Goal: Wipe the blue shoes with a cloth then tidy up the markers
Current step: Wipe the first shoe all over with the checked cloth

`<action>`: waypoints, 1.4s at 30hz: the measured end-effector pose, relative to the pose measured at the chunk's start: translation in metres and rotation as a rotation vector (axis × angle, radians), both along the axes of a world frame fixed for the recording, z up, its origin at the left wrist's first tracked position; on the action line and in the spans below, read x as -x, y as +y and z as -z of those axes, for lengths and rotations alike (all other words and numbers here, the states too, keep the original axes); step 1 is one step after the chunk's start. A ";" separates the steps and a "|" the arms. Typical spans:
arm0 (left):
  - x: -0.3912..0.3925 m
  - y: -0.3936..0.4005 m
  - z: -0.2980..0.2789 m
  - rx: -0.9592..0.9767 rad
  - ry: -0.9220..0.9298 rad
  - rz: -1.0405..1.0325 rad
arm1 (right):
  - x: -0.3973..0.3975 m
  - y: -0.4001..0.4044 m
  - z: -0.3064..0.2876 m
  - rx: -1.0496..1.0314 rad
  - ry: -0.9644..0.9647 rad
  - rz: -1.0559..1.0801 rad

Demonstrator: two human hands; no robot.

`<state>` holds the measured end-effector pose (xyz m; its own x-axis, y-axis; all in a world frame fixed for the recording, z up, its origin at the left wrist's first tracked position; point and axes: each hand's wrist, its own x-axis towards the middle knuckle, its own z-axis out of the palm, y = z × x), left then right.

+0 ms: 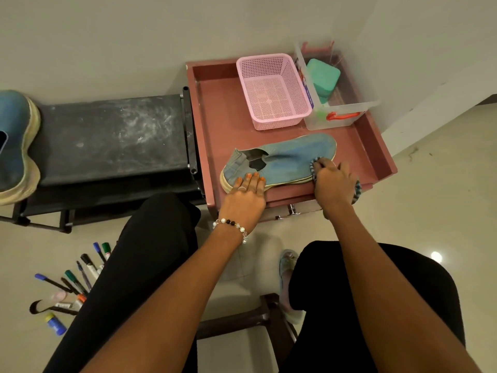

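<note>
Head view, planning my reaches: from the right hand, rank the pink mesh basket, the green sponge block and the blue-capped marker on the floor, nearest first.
1. Pink mesh basket, on the tray ahead.
2. Green sponge block, in the clear box behind the basket.
3. Blue-capped marker, floor, far left.

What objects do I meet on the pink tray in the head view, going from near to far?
Blue shoe, held by the left hand and wiped with the cloth in the right hand → pink basket.
</note>
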<state>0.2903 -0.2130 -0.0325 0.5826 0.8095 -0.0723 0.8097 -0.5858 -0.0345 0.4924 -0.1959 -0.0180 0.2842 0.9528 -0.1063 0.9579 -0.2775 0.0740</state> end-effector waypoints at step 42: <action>-0.002 -0.005 -0.003 0.154 0.022 -0.086 | 0.026 -0.006 0.014 -0.008 0.037 0.057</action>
<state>0.2928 -0.2182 -0.0298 0.5084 0.8347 -0.2118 0.8572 -0.5140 0.0321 0.4669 -0.2020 -0.0315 0.3341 0.9361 -0.1098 0.9425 -0.3322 0.0362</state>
